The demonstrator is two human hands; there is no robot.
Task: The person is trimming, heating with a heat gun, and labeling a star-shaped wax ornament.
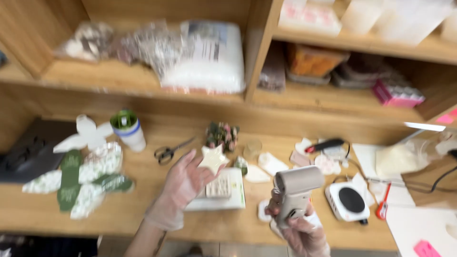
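While the view blurs, the left hand [183, 183], gloved, pinches a pale star [213, 158] at its fingertips, lifted above the wooden table [143, 190]. Right of it and nearer, the right hand [300, 228] is wrapped around the grip of a beige heat gun [295, 190], whose barrel seems to point left toward the star; the two stay apart. Beneath the star lies a white tray [223, 195]. Scissors [171, 151] and a white cup [128, 131] lie farther left, a small hotplate [350, 201] to the right.
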